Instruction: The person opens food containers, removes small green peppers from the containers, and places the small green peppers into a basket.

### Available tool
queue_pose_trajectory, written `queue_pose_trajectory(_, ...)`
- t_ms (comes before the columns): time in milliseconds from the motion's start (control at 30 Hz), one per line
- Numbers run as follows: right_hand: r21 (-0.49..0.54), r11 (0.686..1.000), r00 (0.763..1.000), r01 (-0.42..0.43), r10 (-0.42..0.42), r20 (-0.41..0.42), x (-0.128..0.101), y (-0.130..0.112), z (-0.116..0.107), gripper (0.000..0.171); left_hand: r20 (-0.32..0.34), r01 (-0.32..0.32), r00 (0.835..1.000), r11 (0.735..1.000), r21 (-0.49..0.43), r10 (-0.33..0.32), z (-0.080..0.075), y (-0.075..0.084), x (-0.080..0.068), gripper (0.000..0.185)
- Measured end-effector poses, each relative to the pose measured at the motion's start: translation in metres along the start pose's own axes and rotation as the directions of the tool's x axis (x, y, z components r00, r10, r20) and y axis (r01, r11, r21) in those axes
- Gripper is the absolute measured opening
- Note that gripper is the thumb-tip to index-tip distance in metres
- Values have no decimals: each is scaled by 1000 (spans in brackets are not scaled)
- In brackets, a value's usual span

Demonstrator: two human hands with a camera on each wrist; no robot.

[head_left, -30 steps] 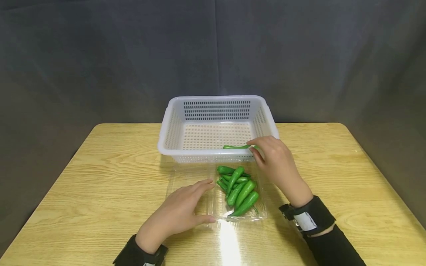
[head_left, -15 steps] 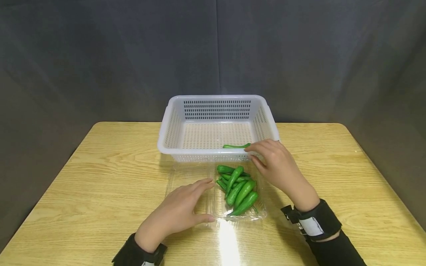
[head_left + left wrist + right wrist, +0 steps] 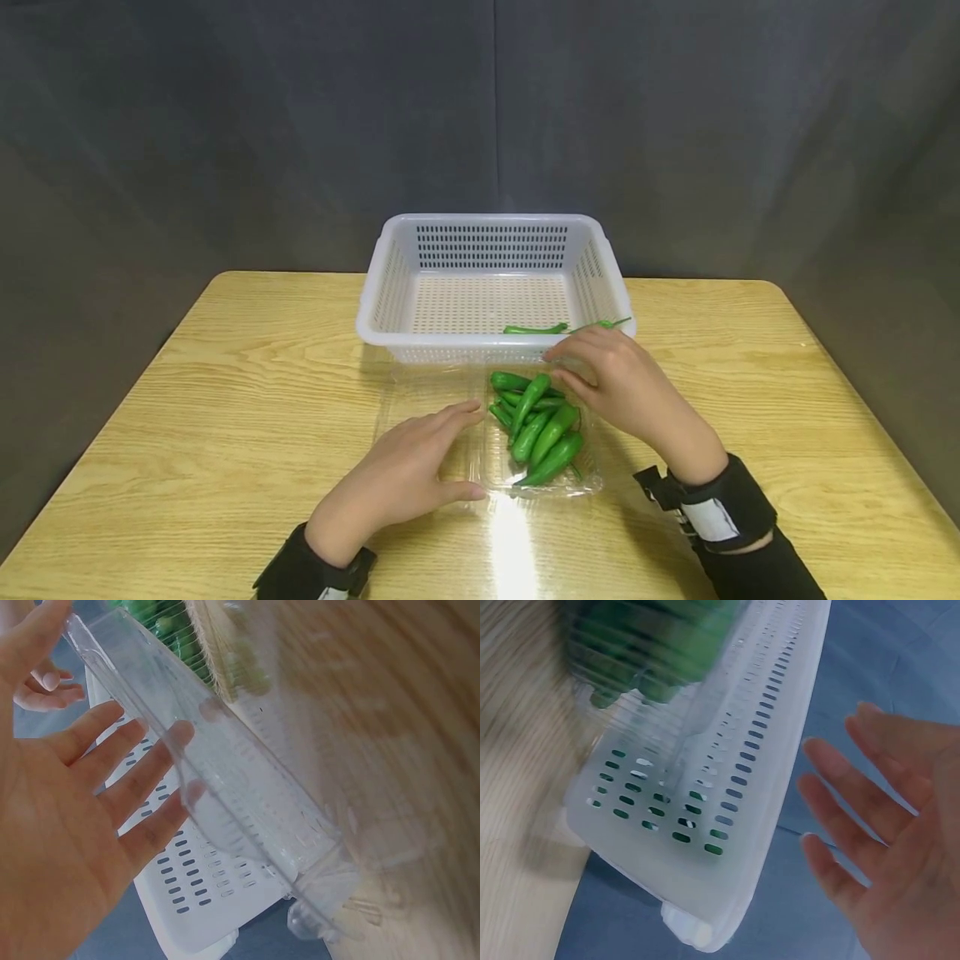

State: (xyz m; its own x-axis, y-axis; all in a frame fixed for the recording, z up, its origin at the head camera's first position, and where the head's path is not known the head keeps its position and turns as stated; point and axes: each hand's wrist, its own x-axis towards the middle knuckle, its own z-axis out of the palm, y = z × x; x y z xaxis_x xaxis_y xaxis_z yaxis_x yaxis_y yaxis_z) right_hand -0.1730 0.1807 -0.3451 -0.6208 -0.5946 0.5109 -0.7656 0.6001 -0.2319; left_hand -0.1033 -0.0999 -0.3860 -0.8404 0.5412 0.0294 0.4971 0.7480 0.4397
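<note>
The right hand [image 3: 626,385] holds nothing, its fingers [image 3: 855,802] spread and straight, hovering over the far right corner of the clear tray [image 3: 457,433]. At its 6 o'clock, green peppers [image 3: 536,425] lie heaped in that tray. The left hand [image 3: 401,475] rests flat, fingers [image 3: 142,761] apart, on the tray's left half. At 12 o'clock stands the white basket [image 3: 390,283], with one pepper [image 3: 534,329] inside, on the wooden table [image 3: 225,400].

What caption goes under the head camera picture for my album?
Right hand over green peppers in a clear plastic tray, left hand on it, beside a white slotted basket.
</note>
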Motion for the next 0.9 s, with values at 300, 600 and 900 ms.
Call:
queue_pose_trajectory(300, 70, 988, 973, -135, 119, 198, -2, -6, -2, 22, 0, 3, 1000, 1000, -9, -3, 1, 0, -1, 87)
queue_pose_trajectory(600, 106, 991, 960, -77, 45, 277, -3, -10, 3, 21, -2, 4, 1000, 1000, -9, -4, 0, 0, -1, 86)
queue_pose_trajectory(900, 111, 990, 941, -89, 47, 335, -6, -12, 5, 23, -2, 7, 1000, 1000, -12, -7, 0, 0, -1, 86)
